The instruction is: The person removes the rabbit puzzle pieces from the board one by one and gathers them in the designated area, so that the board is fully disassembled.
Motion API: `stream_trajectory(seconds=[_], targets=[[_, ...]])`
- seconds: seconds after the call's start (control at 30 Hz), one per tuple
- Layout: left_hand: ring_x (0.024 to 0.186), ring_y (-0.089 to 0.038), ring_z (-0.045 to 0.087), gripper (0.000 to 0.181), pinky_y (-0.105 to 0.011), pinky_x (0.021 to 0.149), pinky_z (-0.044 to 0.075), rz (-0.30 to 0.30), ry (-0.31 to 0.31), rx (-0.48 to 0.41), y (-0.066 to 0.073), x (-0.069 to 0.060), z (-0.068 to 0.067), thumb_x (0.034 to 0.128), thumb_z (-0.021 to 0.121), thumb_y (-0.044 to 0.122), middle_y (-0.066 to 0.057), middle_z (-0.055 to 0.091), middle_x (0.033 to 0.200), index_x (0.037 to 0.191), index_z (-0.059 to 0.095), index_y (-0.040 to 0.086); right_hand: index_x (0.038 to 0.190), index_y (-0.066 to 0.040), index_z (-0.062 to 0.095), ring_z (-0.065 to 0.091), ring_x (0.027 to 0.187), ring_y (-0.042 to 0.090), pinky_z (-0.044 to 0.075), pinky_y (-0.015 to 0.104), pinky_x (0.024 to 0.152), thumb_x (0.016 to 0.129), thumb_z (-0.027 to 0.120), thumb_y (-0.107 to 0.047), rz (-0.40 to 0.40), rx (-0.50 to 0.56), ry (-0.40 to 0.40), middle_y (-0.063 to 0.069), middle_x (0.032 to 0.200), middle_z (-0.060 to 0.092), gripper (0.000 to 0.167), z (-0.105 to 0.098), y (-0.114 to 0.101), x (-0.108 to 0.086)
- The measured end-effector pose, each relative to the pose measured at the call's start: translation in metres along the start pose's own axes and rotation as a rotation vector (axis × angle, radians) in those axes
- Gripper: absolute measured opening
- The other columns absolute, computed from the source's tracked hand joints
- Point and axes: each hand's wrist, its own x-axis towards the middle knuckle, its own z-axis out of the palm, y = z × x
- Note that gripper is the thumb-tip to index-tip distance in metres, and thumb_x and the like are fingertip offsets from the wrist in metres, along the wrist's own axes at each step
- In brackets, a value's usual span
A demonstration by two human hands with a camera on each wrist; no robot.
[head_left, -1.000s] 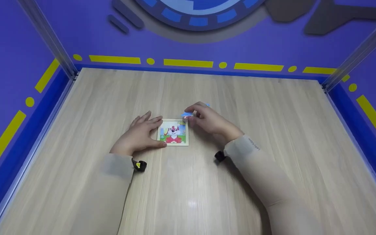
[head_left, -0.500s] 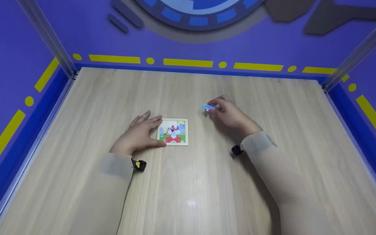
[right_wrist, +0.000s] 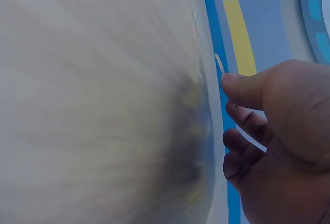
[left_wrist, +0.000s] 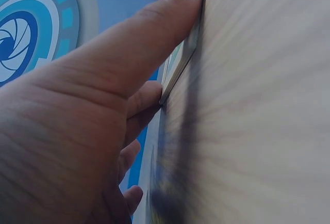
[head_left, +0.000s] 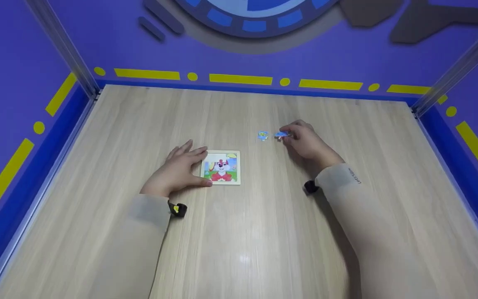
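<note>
Two bare hands at work on the wooden table (head_left: 239,241), and look how they split it! Left hand (head_left: 176,170) spread beside the small picture-puzzle frame (head_left: 239,168), fingers extended, a fingertip at the far left corner, the thumb on the near edge; bracing rather than clutching, I'd say. Over to the right hand (head_left: 308,141), and that one is pinching: thumb and forefinger on a jigsaw piece (head_left: 280,134). The right wrist view shows it as a thin tilted sliver, seemingly off the wood.

Now the key bit! From that right hand, the frame lies leftward and closer to the person, so the line that counts, to my eye, runs diagonally. And the pale gap (head_left: 214,158) sits along the frame's far side, towards the left corner, longer left to right. The held piece seems wider left to right too, though fingers cover part of it.

Just left of the pinch, a loose piece (head_left: 263,135) lies on the table, apart from it; right hand much the nearer. Bare wood shows between those pieces and the frame, and the table's far edge is well beyond. Tightest spot? That far left corner, where the left fingers crowd the gap.
</note>
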Motion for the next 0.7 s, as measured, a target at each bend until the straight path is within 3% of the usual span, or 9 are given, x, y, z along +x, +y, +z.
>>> stream_trajectory(seconds=[0.13, 0.37, 0.7], targets=[[0.181, -0.034, 0.002, 0.11, -0.06, 0.148, -0.002, -0.004, -0.004, 0.007, 0.0003, 0.0006, 0.0001, 0.0854, 0.097, 0.055, 0.007, 0.033, 0.188, 0.175, 0.044, 0.019, 0.155, -0.008, 0.067, 0.048, 0.138, 0.037, 0.047, 0.056, 0.121, 0.116, 0.063, -0.015, 0.005, -0.017, 0.008, 0.017, 0.157, 0.056, 0.039, 0.001, 0.0032, 0.003], [0.181, -0.034, 0.001, 0.109, -0.061, 0.148, -0.002, 0.012, -0.012, 0.011, 0.0022, -0.0008, -0.0012, 0.0863, 0.097, 0.053, 0.005, 0.034, 0.187, 0.174, 0.044, 0.016, 0.152, -0.008, 0.07, 0.043, 0.152, 0.041, 0.04, 0.059, 0.133, 0.115, 0.064, -0.014, 0.01, -0.034, 0.02, 0.018, 0.16, 0.054, 0.037, 0.0025, 0.0063, 0.0059], [0.181, -0.033, 0.001, 0.109, -0.06, 0.148, -0.004, 0.018, -0.011, 0.022, 0.0012, -0.0007, -0.0013, 0.0863, 0.097, 0.054, 0.005, 0.034, 0.187, 0.174, 0.044, 0.016, 0.157, -0.01, 0.067, 0.042, 0.152, 0.042, 0.039, 0.06, 0.133, 0.115, 0.063, -0.014, 0.011, -0.036, 0.026, 0.019, 0.163, 0.052, 0.042, 0.0039, 0.0063, 0.0084]])
